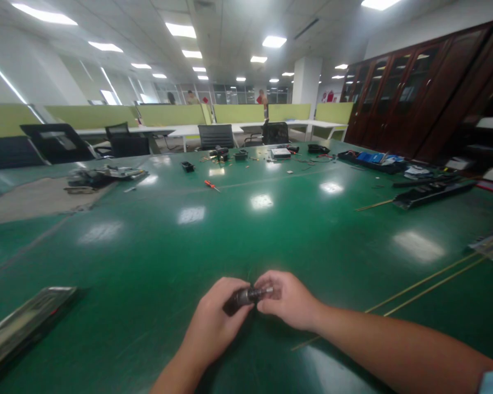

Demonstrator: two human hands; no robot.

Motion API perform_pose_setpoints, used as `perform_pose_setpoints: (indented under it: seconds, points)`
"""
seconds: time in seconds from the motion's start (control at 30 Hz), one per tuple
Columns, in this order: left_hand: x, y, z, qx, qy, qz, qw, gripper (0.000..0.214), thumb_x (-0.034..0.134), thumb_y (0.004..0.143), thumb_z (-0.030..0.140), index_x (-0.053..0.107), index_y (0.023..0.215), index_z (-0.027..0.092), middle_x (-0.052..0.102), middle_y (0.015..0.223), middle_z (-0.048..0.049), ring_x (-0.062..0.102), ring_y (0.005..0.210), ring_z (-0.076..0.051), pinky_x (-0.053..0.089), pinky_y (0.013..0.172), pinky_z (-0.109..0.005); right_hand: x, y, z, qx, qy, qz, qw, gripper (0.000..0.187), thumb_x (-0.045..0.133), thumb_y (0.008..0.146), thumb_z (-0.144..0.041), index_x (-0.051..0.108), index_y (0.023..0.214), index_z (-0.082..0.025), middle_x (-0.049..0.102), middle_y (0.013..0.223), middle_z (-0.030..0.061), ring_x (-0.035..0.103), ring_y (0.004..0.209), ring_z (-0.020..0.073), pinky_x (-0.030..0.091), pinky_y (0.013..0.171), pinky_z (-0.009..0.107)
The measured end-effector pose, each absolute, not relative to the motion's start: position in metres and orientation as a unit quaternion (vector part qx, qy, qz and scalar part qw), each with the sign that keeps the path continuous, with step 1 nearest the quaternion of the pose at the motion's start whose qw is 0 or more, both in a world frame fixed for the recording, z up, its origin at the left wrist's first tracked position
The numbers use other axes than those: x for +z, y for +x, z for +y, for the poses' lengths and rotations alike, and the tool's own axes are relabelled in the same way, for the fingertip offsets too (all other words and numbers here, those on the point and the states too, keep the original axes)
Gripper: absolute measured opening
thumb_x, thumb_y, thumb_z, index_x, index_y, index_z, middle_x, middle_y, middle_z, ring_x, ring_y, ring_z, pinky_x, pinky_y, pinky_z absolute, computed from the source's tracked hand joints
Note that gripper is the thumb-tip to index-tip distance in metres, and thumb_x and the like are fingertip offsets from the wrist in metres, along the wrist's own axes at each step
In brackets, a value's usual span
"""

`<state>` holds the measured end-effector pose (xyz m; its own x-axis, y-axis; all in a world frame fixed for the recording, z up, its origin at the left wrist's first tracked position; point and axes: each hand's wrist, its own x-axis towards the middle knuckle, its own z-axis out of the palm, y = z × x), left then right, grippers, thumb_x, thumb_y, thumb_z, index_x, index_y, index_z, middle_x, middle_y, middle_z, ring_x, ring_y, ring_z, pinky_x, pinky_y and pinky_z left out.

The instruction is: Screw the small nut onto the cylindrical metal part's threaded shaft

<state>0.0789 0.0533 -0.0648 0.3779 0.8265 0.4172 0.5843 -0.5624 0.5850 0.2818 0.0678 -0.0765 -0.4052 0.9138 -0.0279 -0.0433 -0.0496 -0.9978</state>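
Observation:
Near the front middle of the green table [246, 246], my two hands meet around a dark cylindrical part [243, 297] with a grey metal band and a thin shiny tip. My left hand [216, 314] is closed round its thicker black end, thumb below and fingers above. At the thinner tip, my right hand [290, 301] has its fingers curled in a pinch. The image is blurred there, and the exact kind of part cannot be made out. The part lies nearly level, tip toward the right, just above the tabletop.
Thin brass-coloured rods [427, 283] run under my right forearm. A long flat metal piece [28, 323] lies at the left. Farther off are an orange screwdriver [211, 185], a black power drill [219, 153], a black tray [372, 160] and a long black channel [433, 192].

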Motion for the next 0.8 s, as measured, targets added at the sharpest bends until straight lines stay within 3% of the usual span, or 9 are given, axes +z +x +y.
perform_pose_setpoints:
  seconds: [0.37, 0.8]
  points:
    - [-0.0648, 0.0818, 0.055, 0.405, 0.794, 0.413, 0.184, 0.024, 0.067, 0.084, 0.016, 0.068, 0.106, 0.025, 0.067, 0.1, -0.003, 0.064, 0.092, -0.017, 0.05, 0.081, -0.027, -0.0814, 0.2812, 0.0669, 0.585, -0.396, -0.593, 0.387, 0.017, 0.066, 0.075, -0.014, 0.065, 0.092, -0.014, 0.068, 0.083, 0.0022, 0.064, 0.075, 0.0148, 0.051, 0.078, 0.03]
    - [-0.0622, 0.0881, 0.0522, 0.413, 0.799, 0.41, 0.149, 0.021, 0.068, 0.081, 0.018, 0.071, 0.101, 0.022, 0.069, 0.097, -0.0047, 0.066, 0.087, -0.018, 0.053, 0.078, -0.027, -0.0799, 0.2853, 0.0656, 0.556, -0.387, -0.629, 0.382, 0.018, 0.067, 0.078, -0.019, 0.066, 0.095, -0.016, 0.069, 0.084, 0.0018, 0.063, 0.075, 0.0144, 0.049, 0.072, 0.026]
